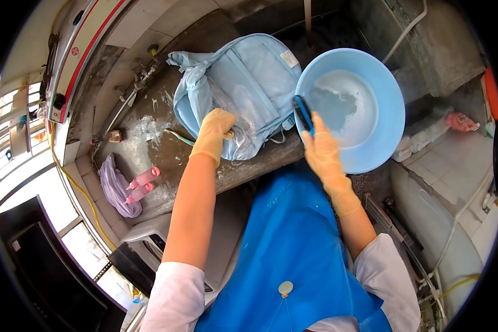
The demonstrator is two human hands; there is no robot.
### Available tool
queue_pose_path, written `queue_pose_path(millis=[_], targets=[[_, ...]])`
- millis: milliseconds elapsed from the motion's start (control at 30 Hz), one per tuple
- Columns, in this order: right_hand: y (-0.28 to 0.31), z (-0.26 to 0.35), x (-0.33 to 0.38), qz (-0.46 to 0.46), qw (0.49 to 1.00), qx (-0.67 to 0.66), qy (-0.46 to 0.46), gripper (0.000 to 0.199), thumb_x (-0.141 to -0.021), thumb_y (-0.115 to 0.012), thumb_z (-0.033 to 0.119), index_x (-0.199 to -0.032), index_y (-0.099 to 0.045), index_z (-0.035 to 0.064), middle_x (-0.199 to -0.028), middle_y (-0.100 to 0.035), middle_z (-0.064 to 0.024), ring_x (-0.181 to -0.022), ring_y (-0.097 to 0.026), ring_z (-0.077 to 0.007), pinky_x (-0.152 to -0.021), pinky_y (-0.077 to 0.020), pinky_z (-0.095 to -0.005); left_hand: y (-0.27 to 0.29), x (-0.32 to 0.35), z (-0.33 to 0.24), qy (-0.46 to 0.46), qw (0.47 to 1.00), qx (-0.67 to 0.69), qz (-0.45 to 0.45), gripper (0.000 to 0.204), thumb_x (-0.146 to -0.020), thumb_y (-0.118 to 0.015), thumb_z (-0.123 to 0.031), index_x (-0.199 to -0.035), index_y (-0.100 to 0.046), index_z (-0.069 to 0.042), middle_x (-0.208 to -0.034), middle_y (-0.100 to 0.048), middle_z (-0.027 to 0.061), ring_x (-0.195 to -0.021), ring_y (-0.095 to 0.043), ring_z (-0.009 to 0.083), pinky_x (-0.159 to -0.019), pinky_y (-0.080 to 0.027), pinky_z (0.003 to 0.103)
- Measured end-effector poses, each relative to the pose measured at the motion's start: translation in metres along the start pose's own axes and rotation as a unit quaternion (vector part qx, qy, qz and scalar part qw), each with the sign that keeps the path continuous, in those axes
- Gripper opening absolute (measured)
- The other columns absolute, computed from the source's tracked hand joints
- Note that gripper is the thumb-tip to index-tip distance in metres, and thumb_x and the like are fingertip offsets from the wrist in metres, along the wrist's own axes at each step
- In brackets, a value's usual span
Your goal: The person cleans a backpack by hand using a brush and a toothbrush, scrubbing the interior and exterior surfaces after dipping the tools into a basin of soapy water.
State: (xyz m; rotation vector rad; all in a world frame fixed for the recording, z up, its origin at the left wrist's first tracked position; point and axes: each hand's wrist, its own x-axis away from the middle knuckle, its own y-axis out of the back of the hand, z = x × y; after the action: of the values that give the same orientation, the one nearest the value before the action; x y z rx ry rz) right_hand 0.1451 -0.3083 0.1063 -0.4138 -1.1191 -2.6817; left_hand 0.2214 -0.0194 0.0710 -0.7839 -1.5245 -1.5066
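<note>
A wet light blue backpack (248, 83) lies on the grey stone counter, with whitish suds on its near side. My left hand (216, 131), in a yellow rubber glove, is closed on the backpack's fabric at its near left part. My right hand (322, 149), gloved the same way, holds a blue and black scrub brush (302, 115) at the left rim of a light blue basin (394, 124). Cloudy, foamy water stands in the basin. The brush's bristles are hard to make out.
Left on the counter (171, 191) are two pink squeeze bottles (144, 177), a purple cloth (113, 185) and a toothbrush-like stick (180, 137). A wall tap pipe (130, 99) runs behind. A white machine (149, 235) stands below the counter. A pink packet (460, 122) lies at the right.
</note>
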Motion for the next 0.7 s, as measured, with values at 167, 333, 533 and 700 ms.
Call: queue_pose_path(millis=[167, 333, 533, 700], targets=[[-0.072, 0.045, -0.018, 0.163, 0.979, -0.119, 0.030, 0.054, -0.098, -0.047, 0.034, -0.145, -0.033, 0.0124, -0.109, -0.060, -0.0299, -0.100, -0.058, -0.0454, -0.088, -0.0455, -0.0506, -0.035, 0.011, 0.030, -0.218, 0.944, -0.133, -0.209, 0.030, -0.079, -0.064, -0.027, -0.081, -0.067, 0.003, -0.072, -0.070, 0.0148, -0.067, -0.068, 0.0294, -0.065, -0.053, 0.036], [-0.105, 0.069, -0.048, 0.247, 0.966, -0.023, 0.077, 0.054, -0.101, -0.041, 0.032, -0.150, -0.026, 0.0156, -0.102, -0.060, -0.0291, -0.092, -0.061, -0.0434, -0.082, -0.0484, -0.0511, -0.051, 0.029, 0.029, 0.040, 0.811, 0.571, -0.123, 0.018, -0.082, -0.065, -0.015, -0.072, -0.062, -0.001, -0.055, -0.057, 0.0061, -0.047, -0.056, 0.0159, -0.048, -0.044, 0.029], [-0.091, 0.042, -0.002, 0.276, 0.960, 0.042, 0.018, 0.056, -0.100, -0.044, 0.032, -0.150, -0.026, 0.0178, -0.092, -0.062, -0.0269, -0.086, -0.062, -0.0454, -0.079, -0.0492, -0.0515, -0.068, 0.008, 0.052, -0.030, 0.759, 0.646, -0.078, 0.023, -0.082, -0.065, -0.015, -0.067, -0.058, 0.001, -0.051, -0.053, 0.0061, -0.037, -0.050, 0.0152, -0.037, -0.038, 0.029], [-0.151, 0.098, -0.112, 0.100, 0.983, 0.007, 0.153, 0.053, -0.099, -0.045, 0.033, -0.146, -0.030, 0.0146, -0.085, -0.064, -0.0257, -0.079, -0.063, -0.0443, -0.071, -0.0500, -0.0515, -0.053, -0.002, 0.044, -0.067, 0.792, 0.605, -0.046, 0.023, -0.081, -0.064, -0.015, -0.067, -0.060, 0.002, -0.051, -0.056, 0.0088, -0.038, -0.053, 0.0163, -0.037, -0.040, 0.030]])
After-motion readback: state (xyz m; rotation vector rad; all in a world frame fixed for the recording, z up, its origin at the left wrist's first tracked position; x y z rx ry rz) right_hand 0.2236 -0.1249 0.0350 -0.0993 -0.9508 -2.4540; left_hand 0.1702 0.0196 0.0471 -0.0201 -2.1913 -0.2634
